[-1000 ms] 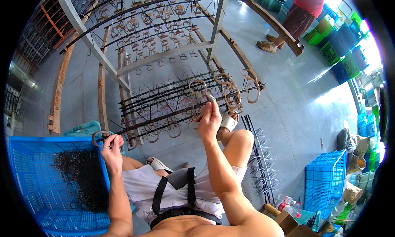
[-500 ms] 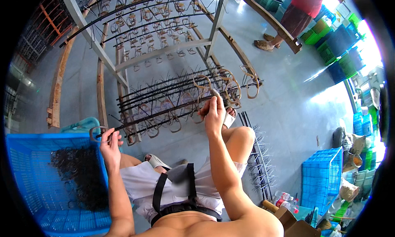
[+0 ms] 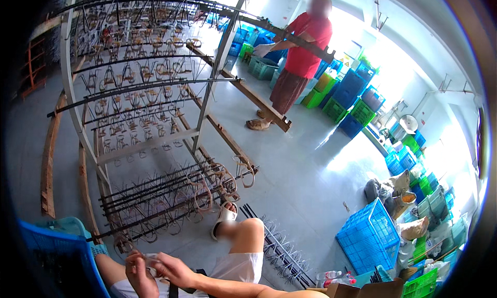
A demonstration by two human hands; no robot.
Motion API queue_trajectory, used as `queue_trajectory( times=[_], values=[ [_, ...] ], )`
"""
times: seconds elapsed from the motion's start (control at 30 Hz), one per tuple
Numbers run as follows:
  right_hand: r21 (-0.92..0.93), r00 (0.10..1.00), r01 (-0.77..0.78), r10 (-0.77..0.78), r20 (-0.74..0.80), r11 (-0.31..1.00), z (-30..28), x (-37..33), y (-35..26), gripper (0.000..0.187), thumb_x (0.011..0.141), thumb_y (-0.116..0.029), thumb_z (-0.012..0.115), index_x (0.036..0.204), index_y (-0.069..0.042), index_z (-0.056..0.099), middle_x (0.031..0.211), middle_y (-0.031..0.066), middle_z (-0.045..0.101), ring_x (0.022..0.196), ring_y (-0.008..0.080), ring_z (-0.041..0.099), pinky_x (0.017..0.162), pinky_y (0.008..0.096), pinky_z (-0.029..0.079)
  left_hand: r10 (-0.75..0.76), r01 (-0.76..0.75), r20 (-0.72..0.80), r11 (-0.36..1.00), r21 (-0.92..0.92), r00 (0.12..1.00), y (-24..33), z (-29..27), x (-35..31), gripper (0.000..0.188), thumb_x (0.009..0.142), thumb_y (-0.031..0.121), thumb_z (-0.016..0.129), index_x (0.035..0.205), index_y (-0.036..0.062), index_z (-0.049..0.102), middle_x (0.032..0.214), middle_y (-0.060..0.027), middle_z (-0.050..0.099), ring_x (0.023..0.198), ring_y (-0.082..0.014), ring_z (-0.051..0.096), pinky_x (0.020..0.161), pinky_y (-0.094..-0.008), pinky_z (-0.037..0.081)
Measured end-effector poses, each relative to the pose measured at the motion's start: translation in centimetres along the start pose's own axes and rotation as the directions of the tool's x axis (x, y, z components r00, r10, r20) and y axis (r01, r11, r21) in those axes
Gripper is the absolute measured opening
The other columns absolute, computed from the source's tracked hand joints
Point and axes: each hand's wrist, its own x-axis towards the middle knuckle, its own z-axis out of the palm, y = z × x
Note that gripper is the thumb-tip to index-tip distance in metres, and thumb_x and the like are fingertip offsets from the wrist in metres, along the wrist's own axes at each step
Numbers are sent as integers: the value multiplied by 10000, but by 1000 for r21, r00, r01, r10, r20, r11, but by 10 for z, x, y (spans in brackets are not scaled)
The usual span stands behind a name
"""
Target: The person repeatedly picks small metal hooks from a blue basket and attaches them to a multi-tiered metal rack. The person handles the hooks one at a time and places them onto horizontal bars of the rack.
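Note:
My left hand [image 3: 140,276] and my right hand [image 3: 175,269] meet low in front of my lap, fingers bent inward and touching or nearly so. Something small and pale shows between them; its kind I cannot make out. Just beyond them a long black rod [image 3: 134,221] with thin wire prongs lies across the lower part of a metal rack [image 3: 77,106]. Several tan loop-shaped pieces [image 3: 200,190] hang at its right end, and a single loop [image 3: 122,244] hangs near its left end, close to my left hand.
A blue basket [image 3: 39,238] stands at my left. Pronged rods [image 3: 277,246] lie on the floor to the right, before a blue crate [image 3: 370,236] and plastic bottles [image 3: 336,280]. Beyond the rack a person in red [image 3: 310,47] stands near stacked crates [image 3: 349,91].
My view has tilted up and to the right. My hands, apart before at the rod's left end and by the loops at right, are now together over my lap.

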Motion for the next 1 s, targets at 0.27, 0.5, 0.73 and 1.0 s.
queue_trajectory(
  times=[0.27,0.5,0.73,1.0],
  values=[
    [86,972,67,-46,-231,994,-31,37,-18,264,954,-125,456,1193,-19,488,646,2,469,546,61,447,479,228,401,405,-583,447,707,399,798,1,-23,66,224,860,180,575,1008,14,555,1093,-117,495,946,-182,478,770,-293,399],
    [-449,564,-117,-313,-764,886,-90,90,2,188,938,-171,485,1038,-25,549,580,61,533,484,128,510,457,277,413,640,-503,217,304,809,737,2,-43,119,292,889,130,563,1153,24,498,1057,-131,521,876,-218,517,659,-310,449],
    [30,651,4,21,-759,1000,-80,103,14,250,960,-200,457,1100,-7,533,580,-2,487,480,56,456,425,225,373,542,-509,198,514,691,817,-18,-64,139,148,898,83,546,984,-34,569,913,-104,584,781,-166,576,683,-271,499],
    [211,640,122,86,-764,970,-82,104,17,230,969,-229,443,999,-22,541,563,-11,449,439,66,397,405,225,359,407,-304,-98,801,515,908,-27,-67,129,147,873,112,602,909,-29,581,782,-80,609,665,-125,583,593,-245,515]
  ],
)
